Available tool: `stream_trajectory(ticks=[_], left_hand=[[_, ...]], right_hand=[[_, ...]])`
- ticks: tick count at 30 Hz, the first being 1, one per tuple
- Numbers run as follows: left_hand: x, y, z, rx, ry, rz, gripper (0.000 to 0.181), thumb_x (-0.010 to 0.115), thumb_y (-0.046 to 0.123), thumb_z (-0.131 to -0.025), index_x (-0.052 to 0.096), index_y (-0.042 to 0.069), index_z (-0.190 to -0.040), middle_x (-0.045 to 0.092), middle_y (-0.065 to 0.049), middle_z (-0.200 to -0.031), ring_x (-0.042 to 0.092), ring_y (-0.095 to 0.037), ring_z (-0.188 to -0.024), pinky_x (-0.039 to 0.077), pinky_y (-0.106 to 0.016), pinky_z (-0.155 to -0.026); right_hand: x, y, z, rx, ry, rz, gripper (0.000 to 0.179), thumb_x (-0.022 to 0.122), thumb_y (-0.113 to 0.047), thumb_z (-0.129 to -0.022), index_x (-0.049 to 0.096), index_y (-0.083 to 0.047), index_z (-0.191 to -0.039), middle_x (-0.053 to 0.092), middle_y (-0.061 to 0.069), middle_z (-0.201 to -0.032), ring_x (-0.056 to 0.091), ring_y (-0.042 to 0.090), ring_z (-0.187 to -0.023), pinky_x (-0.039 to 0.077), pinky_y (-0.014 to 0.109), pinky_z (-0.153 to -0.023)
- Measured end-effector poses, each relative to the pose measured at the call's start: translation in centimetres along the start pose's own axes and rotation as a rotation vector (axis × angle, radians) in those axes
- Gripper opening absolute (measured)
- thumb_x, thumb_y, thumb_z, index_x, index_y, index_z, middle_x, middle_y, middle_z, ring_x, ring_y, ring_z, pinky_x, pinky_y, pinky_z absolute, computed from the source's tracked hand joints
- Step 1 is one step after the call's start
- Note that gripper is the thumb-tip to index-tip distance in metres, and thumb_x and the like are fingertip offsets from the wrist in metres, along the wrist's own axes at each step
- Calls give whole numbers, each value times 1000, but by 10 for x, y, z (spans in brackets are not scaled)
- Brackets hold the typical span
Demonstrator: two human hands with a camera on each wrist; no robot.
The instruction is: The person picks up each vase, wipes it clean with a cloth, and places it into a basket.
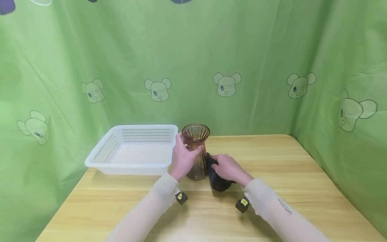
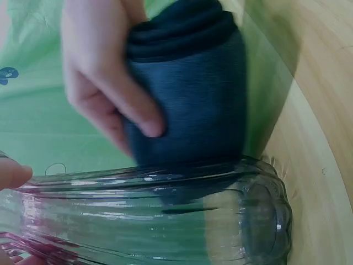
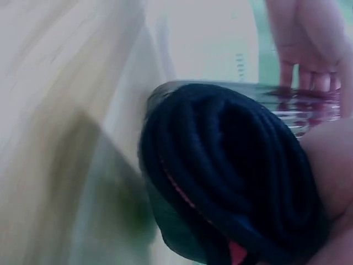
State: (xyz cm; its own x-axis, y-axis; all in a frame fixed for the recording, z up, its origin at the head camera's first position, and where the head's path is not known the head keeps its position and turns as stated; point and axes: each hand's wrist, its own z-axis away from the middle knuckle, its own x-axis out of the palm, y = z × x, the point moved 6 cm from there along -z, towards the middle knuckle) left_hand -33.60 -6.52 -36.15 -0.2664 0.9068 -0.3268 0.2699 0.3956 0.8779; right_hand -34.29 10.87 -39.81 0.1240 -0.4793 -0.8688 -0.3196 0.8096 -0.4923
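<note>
A ribbed, brownish-pink glass vase (image 1: 198,164) stands upright on the table, its mouth flared. My left hand (image 1: 184,158) grips it around the neck, thumb in front. In my right hand (image 1: 226,167) is a dark folded cloth (image 1: 220,183), held against the vase's right side. The left wrist view shows the cloth (image 2: 190,105) meeting the glass wall of the vase (image 2: 138,221), the right hand's fingers (image 2: 146,124) pressed along it. From the right wrist, the rolled layers of the cloth (image 3: 231,171) hide much of the vase; a thin red edge shows.
A white plastic basket (image 1: 131,165) with slotted walls sits left of the vase, close to the left hand. The wooden table (image 1: 272,208) ends at a green curtain (image 1: 193,50) printed with bear heads, which hangs behind and on both sides.
</note>
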Motion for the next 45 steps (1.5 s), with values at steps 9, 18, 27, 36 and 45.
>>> stream_trajectory(ticks=[9, 18, 27, 36, 45], left_hand=[[2, 3, -3, 43, 2, -23, 78, 80, 27, -76, 41, 15, -143, 59, -5, -130, 58, -21, -119, 50, -40, -106], [1, 9, -4, 86, 22, -28, 77, 79, 24, -74, 43, 13, -142, 56, -3, -129, 56, -18, -119, 48, -39, -108], [3, 4, 0, 30, -25, 9, 93, 74, 28, -81, 22, 15, -157, 48, -8, -149, 47, -22, -139, 36, -45, -119], [6, -3, 0, 14, 10, 15, 96, 84, 38, -78, 27, 16, -152, 54, -8, -143, 53, -24, -133, 42, -45, -115], [6, -3, -1, -3, 9, 7, 84, 82, 29, -77, 34, 15, -144, 62, -9, -134, 60, -24, -124, 47, -44, -109]], right_hand=[[-56, -42, 10, -123, 154, -57, 46, 58, -20, -100, 55, -5, -143, 67, 23, -127, 67, 25, -91, 58, 43, -80], [-55, -46, 10, -171, 125, 12, 45, 59, -16, -100, 53, -2, -143, 64, 26, -130, 69, 26, -93, 58, 42, -78], [-1, -11, 4, -31, -80, 70, 46, 60, -16, -100, 54, 3, -141, 59, 28, -136, 68, 26, -99, 59, 39, -82], [2, -6, 4, -27, -89, 62, 42, 62, -15, -97, 60, -1, -137, 63, 25, -132, 67, 30, -105, 57, 47, -91], [-44, -34, 7, -142, 82, 36, 43, 61, -18, -98, 59, -6, -140, 68, 22, -126, 67, 25, -89, 57, 41, -77]])
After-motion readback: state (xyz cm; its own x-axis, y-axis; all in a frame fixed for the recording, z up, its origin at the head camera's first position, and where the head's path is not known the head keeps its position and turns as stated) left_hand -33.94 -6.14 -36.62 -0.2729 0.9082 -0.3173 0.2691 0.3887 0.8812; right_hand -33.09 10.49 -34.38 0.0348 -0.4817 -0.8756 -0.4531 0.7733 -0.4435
